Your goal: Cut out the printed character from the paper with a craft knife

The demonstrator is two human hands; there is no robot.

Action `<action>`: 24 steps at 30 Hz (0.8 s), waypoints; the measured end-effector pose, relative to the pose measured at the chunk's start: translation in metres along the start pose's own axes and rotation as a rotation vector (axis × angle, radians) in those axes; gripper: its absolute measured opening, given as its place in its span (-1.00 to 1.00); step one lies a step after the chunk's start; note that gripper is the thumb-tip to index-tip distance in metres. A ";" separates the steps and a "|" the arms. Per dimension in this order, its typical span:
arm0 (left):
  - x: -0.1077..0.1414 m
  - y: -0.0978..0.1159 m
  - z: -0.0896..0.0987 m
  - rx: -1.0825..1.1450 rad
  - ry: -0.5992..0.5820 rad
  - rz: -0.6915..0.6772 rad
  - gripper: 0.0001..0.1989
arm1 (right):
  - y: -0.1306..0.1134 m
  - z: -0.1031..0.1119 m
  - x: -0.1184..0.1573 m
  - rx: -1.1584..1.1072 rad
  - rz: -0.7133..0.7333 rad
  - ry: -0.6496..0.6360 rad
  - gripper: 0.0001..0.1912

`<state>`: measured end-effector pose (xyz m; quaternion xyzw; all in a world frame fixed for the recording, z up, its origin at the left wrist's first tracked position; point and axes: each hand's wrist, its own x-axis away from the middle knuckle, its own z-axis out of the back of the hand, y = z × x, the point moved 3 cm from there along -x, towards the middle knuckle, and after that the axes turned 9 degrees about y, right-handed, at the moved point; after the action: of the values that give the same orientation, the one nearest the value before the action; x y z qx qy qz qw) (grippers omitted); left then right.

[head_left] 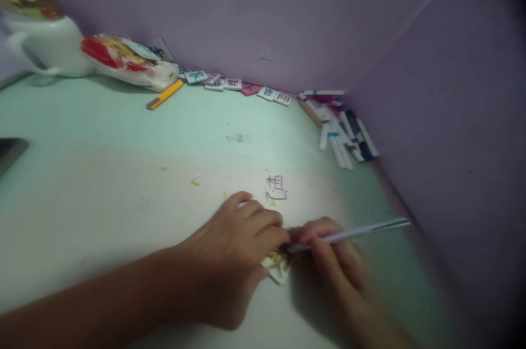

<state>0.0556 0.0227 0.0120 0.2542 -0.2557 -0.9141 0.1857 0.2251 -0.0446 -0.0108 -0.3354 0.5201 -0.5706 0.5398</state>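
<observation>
A small white piece with yellow bits (279, 268) lies on the pale table (102, 201), partly under my fingers. My left hand (242, 245) is closed on it, fingers curled over its top edge and thumb at its lower left. From the right, my right hand (332, 250) pinches a thin whitish pen-like tool (365, 229); its tip meets the piece but is blurred. A character in dark ink (276, 188) is written on the table just above my hands. Small yellow scraps (196, 180) are scattered to the upper left.
Along the back wall are a white mug (61, 45), a plastic packet (127, 61), a yellow-orange cutter (164, 95) and a row of small marked tiles (233, 84). Several markers (337, 138) are heaped in the right corner. A dark object (10, 152) sits at the left edge.
</observation>
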 end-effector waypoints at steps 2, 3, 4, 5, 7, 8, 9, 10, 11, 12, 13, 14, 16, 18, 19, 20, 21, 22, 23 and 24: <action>0.000 0.000 0.000 -0.001 0.008 -0.002 -0.64 | -0.003 0.000 -0.003 0.022 0.016 -0.012 -0.78; 0.000 0.000 0.000 -0.002 0.007 -0.005 -0.65 | -0.005 -0.001 -0.005 0.036 0.027 -0.025 -0.78; 0.000 0.000 0.000 -0.002 0.003 -0.007 -0.65 | -0.006 -0.001 -0.006 0.048 0.038 -0.032 -0.78; 0.000 0.000 0.000 -0.001 0.001 -0.008 -0.65 | -0.007 -0.001 -0.008 0.055 0.041 -0.037 -0.77; 0.000 0.000 -0.001 0.003 -0.006 -0.004 -0.66 | -0.006 0.000 -0.010 0.055 0.016 -0.041 -0.75; 0.000 -0.001 -0.001 0.008 -0.008 -0.002 -0.67 | -0.005 0.000 -0.011 0.056 -0.009 -0.050 -0.74; 0.000 -0.001 -0.001 0.014 -0.008 0.000 -0.68 | -0.005 0.001 -0.011 0.057 -0.032 -0.057 -0.74; 0.000 -0.001 -0.002 0.019 -0.011 0.003 -0.68 | -0.004 0.001 -0.011 0.053 -0.051 -0.060 -0.73; 0.000 -0.001 -0.002 0.022 -0.014 0.005 -0.67 | -0.004 0.001 -0.012 0.041 -0.061 -0.062 -0.72; -0.001 -0.001 -0.002 0.024 -0.015 0.008 -0.66 | -0.004 0.001 -0.012 0.028 -0.071 -0.063 -0.71; -0.001 -0.002 -0.002 0.023 -0.014 0.011 -0.65 | -0.004 0.001 -0.012 0.015 -0.085 -0.066 -0.70; -0.001 -0.002 -0.003 0.019 -0.015 0.016 -0.64 | -0.004 0.001 -0.013 0.005 -0.104 -0.068 -0.69; 0.000 -0.002 -0.003 0.012 -0.017 0.019 -0.63 | -0.004 -0.001 -0.014 -0.014 -0.151 -0.077 -0.68; 0.000 -0.003 -0.003 0.011 -0.023 0.020 -0.62 | -0.004 -0.003 -0.015 -0.036 -0.193 -0.067 -0.67; 0.000 -0.003 -0.003 0.011 -0.025 0.022 -0.62 | -0.004 -0.004 -0.016 -0.051 -0.204 -0.058 -0.67; 0.000 -0.003 -0.004 0.012 -0.026 0.025 -0.62 | -0.004 -0.004 -0.017 -0.065 -0.211 -0.047 -0.66; 0.000 -0.002 -0.004 0.014 -0.026 0.028 -0.62 | -0.004 -0.005 -0.017 -0.073 -0.216 -0.040 -0.65; 0.000 -0.002 -0.004 0.014 -0.026 0.033 -0.63 | -0.004 -0.005 -0.018 -0.073 -0.218 -0.036 -0.64; 0.000 -0.002 -0.004 0.014 -0.024 0.034 -0.63 | -0.004 -0.006 -0.018 -0.072 -0.221 -0.033 -0.63; 0.000 -0.003 -0.004 0.012 -0.022 0.035 -0.64 | -0.004 -0.006 -0.018 -0.070 -0.228 -0.027 -0.62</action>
<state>0.0575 0.0231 0.0073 0.2406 -0.2677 -0.9119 0.1970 0.2218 -0.0263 -0.0051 -0.4186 0.4910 -0.6051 0.4664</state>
